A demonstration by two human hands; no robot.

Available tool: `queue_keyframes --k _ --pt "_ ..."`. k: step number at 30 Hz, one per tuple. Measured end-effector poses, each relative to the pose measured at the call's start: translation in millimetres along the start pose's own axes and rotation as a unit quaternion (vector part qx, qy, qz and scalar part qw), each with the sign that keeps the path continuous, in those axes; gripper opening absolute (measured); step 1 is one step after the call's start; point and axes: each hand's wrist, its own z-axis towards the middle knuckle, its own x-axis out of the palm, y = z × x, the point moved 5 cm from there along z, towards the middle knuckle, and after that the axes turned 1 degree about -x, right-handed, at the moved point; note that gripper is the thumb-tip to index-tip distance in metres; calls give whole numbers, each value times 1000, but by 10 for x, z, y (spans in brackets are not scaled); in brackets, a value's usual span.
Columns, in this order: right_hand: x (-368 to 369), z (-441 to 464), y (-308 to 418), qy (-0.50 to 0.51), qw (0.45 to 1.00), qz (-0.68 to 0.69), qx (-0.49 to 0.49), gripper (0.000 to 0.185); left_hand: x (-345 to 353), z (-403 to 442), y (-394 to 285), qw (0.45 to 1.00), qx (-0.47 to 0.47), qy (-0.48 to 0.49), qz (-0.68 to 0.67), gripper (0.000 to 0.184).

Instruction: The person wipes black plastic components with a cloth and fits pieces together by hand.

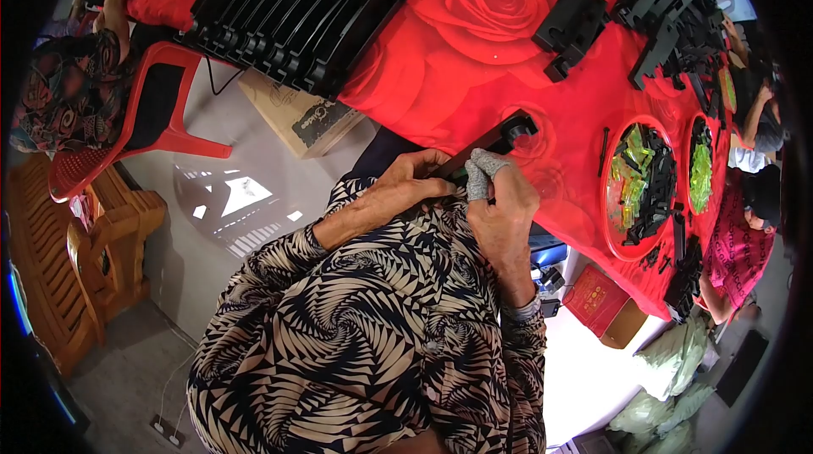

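Close to my body, at the edge of the red rose-patterned tablecloth (423, 64), I hold a long black plastic part (484, 142) with a rounded end pointing up and right. My left hand (411, 185) is closed around its lower end. Over its near side is my right hand (501, 191), with grey wraps on the thumb and forefinger, pinched against the part. Whether a smaller piece sits between those fingertips is hidden. To the right stands a red basin (611, 229) of yellow-green and black small pieces.
A row of similar black parts (296, 13) lies at the upper left, with more black pieces (576, 26) heaped upper right. A second basin (699, 166) stands farther right. Around the table are a cardboard box (296, 119), a red chair (161, 128) and other people.
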Motion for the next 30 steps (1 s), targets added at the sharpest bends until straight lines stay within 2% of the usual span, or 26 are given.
queue_keyframes --k 2,5,6,8,9,11,14,16,17,19,20,22,24,30 --pt "10 -28 34 -9 997 -35 -65 16 17 7 3 1000 2 -1 2 31" --pt "34 -78 85 -7 992 -64 -109 21 22 44 59 999 8 -36 25 28" --pt "39 -96 90 -8 992 -63 -109 21 27 50 58 998 36 -45 36 28" --pt "74 -151 152 -3 971 -173 -166 25 29 48 60 995 64 -52 50 29" --pt "80 -174 149 -5 971 -174 -165 25 23 40 42 990 88 -63 87 29" --pt "150 -242 178 17 938 -265 -221 31 28 11 6 983 112 -74 126 29" --pt "203 -289 154 36 922 -308 -233 35 46 -15 -54 976 126 -75 161 32" --pt "217 -290 163 40 912 -322 -249 34 43 -31 -115 942 211 -94 245 33" --pt "230 -288 172 45 917 -310 -246 34 37 -25 -109 941 211 -93 246 33" --pt "234 -287 177 49 923 -296 -240 33 62 -64 -181 913 289 -87 274 34" --pt "248 -288 179 72 921 -296 -244 33 56 -74 -201 913 288 -86 275 34" --pt "257 -293 191 95 919 -295 -245 34 32 -60 -176 944 156 -77 281 35" --pt "302 -289 191 138 893 -345 -256 34 9 -39 -126 935 178 -80 294 36" --pt "340 -291 134 144 910 -314 -229 39 5 -23 -136 919 224 -88 314 38"
